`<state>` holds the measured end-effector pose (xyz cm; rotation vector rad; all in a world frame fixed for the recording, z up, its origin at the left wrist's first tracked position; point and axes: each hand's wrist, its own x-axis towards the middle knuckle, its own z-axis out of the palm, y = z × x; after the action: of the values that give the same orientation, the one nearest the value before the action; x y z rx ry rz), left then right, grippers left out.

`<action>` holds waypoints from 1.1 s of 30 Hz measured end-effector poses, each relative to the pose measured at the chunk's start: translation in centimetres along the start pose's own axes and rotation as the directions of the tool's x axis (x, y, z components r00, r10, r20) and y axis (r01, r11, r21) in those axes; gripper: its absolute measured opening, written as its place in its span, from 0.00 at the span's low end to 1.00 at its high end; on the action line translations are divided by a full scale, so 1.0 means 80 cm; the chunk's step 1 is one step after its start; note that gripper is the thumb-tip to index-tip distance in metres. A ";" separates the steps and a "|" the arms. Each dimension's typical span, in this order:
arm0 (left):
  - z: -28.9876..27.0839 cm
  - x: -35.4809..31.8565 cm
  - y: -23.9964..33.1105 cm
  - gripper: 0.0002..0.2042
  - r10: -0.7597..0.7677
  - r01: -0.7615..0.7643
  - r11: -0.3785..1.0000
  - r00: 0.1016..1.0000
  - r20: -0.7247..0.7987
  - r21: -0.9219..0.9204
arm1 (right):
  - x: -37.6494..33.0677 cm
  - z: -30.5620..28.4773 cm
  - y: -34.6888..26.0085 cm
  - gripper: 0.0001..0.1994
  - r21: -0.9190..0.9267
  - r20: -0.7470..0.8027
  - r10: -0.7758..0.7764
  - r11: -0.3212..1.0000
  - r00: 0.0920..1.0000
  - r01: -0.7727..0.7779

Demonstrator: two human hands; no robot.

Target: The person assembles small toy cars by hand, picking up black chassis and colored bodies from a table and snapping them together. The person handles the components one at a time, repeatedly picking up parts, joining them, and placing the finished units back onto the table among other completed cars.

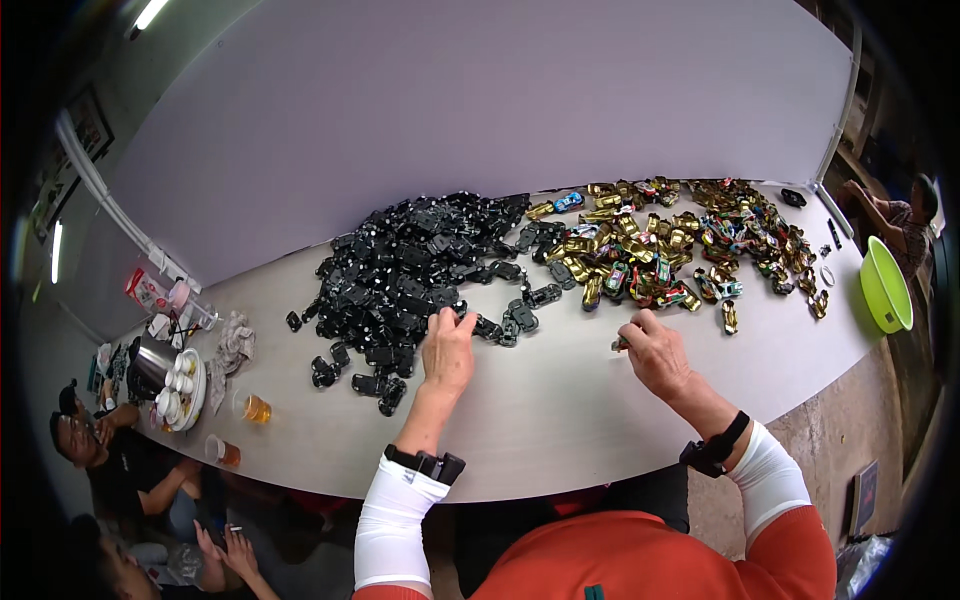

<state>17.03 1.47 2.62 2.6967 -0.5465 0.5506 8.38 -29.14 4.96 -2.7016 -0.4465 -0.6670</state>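
Note:
My left hand point(447, 352) is at the near right edge of a big heap of black toy car chassis point(400, 260). Its thumb and fingers close around a black chassis point(456, 307), partly hidden by the fingertips. Over the bare tabletop to the right, my right hand point(656, 355) is closed in a pinch. A small toy car body point(620, 345) peeks out at its fingertips, mostly covered by the hand. Beyond that hand spreads a pile of gold and colourful toy car bodies point(640, 245). A few loose chassis point(520, 316) lie between the two piles.
A purple-grey partition point(520, 100) backs the white table point(540, 440). At left are cups of amber drink point(256, 408), a tray with white cups point(193, 400), a steel pot point(152, 365) and a crumpled cloth point(234, 345). A green basin point(884, 285) stands at right. People sit on both sides.

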 end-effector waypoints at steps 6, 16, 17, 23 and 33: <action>0.024 0.037 -0.008 0.14 0.092 -0.090 0.996 0.980 0.176 -0.014 | 0.024 0.047 -0.004 0.09 0.311 -0.133 0.153 0.945 0.979 -0.105; -0.004 0.002 0.025 0.20 0.239 -0.066 0.747 0.955 0.174 -0.662 | 0.068 0.061 -0.069 0.04 0.621 0.783 0.140 -0.245 0.606 -0.745; 0.000 -0.001 0.029 0.19 0.275 -0.103 0.722 0.950 0.147 -0.684 | 0.065 0.066 -0.072 0.04 0.617 0.786 0.152 -0.239 0.599 -0.750; 0.015 -0.026 0.045 0.16 -0.079 0.463 -0.306 0.858 0.507 -0.832 | 0.057 0.082 -0.089 0.04 0.563 0.814 0.193 -0.490 0.548 -0.665; 0.007 -0.038 0.071 0.07 -0.177 0.273 -0.530 0.890 0.420 -0.803 | 0.033 0.069 -0.090 0.05 0.347 0.804 0.033 -0.837 0.594 -0.424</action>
<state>12.20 -2.80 2.18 0.7558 -0.0829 -0.2759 10.07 -20.01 3.29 -0.4198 0.3145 0.5129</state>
